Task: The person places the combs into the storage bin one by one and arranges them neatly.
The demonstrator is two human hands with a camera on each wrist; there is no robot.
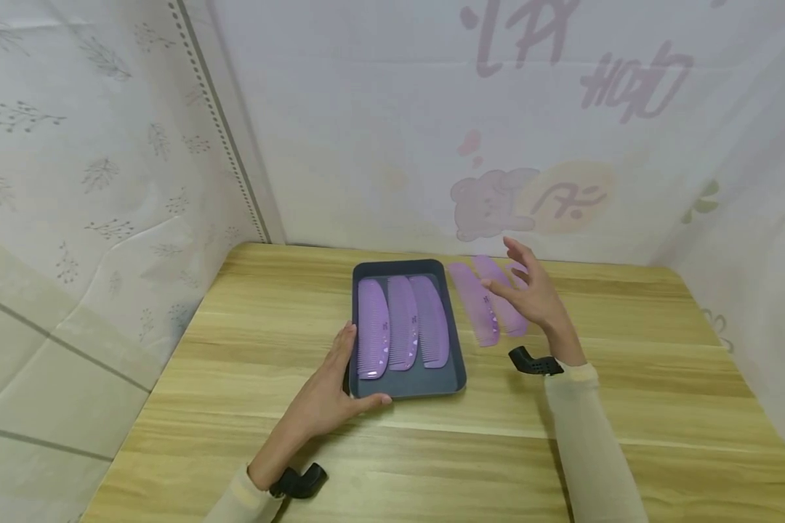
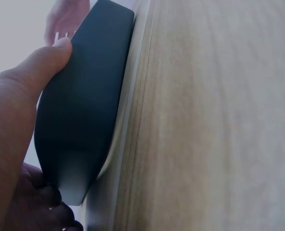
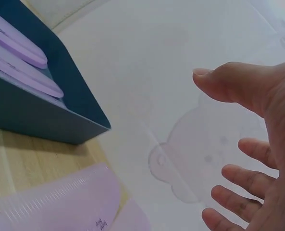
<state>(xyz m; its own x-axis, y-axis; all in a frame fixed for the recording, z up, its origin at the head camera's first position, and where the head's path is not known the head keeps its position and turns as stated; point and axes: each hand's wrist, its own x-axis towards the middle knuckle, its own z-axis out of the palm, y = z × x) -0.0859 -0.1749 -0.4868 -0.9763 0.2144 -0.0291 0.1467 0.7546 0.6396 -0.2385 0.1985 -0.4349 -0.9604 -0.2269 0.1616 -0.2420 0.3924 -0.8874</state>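
A dark blue-grey rectangular tray (image 1: 408, 385) sits on the table with three purple combs in it: a left comb (image 1: 373, 327), a middle comb (image 1: 402, 319) and a right comb (image 1: 435, 319). My left hand (image 1: 323, 396) grips its near left corner, fingers along the left side and thumb at the near edge. In the left wrist view, that thumb lies on the tray wall (image 2: 82, 101). My right hand (image 1: 533, 294), fingers spread and holding nothing, hovers over loose purple combs (image 1: 474, 301) right of the tray, partly hiding them.
The wood-grain table (image 1: 471, 450) ends at a pale printed cloth (image 1: 366, 145) hung behind it. Similar cloth hangs at the left (image 1: 105, 181) and right sides. A black wrist-worn piece (image 1: 533, 361) shows at the right sleeve.
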